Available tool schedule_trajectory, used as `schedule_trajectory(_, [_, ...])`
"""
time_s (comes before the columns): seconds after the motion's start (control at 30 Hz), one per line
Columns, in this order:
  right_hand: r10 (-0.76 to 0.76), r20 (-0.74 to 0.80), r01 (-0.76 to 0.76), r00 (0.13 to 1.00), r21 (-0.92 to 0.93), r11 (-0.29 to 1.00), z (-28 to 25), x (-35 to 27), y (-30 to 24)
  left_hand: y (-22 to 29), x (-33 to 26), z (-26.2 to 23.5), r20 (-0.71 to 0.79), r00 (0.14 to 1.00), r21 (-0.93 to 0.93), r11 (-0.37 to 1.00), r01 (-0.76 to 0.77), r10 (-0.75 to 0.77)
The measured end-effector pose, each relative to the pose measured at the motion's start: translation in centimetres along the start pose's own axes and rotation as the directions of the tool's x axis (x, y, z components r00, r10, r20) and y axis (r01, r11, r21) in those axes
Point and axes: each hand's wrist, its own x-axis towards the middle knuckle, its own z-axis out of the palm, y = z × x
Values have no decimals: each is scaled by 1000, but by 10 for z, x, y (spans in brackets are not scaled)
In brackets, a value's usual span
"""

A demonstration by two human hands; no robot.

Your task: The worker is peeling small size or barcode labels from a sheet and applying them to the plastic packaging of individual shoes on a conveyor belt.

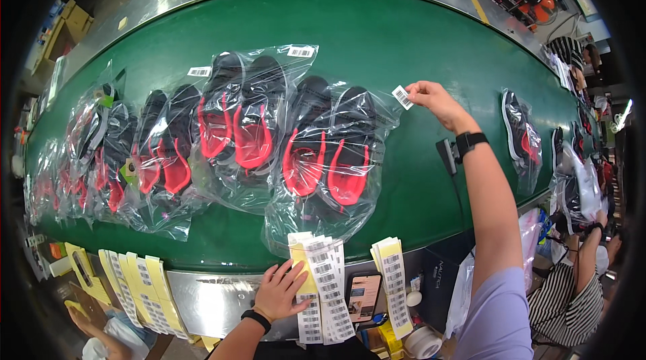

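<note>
Two hands work: right hand (pixel 431 97) pinches a barcode label (pixel 402 97) above a bagged shoe pair (pixel 330 158) on the green conveyor (pixel 417 44); left hand (pixel 279 289), fingers spread, presses the label strips (pixel 323 286). Sticking needs careful placement.

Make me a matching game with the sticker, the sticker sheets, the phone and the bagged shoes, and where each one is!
Things:
1. small barcode sticker
2. yellow label sheets
3. phone
4. bagged shoes

Places:
A. lying on the green belt
B. pinched in the right hand
C. under the left hand
D. at the metal edge, between label stacks

Pairs: 1-B, 2-C, 3-D, 4-A
</note>
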Motion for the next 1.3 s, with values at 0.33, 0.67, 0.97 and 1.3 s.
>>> schedule_trajectory(0.33, [160,259,-67,953,-333,941,8,47,-15,2,2,-1,-10,1000,4,1000,-2,2])
schedule_trajectory(0.67, [-685,-171,388,708,-716,581,85,17,-73,-4,1,-4,-31,999,-87,996,-36,33])
schedule_trajectory(0.97, [-647,517,636,561,-769,-63,472,-37,-153,-3,-2,4,-39,999,-149,988,-30,24])
schedule_trajectory(1.3, [-769,457,755,447,-654,51,383,-17,-102,-8,-11,0,-71,997,-104,994,-35,28])
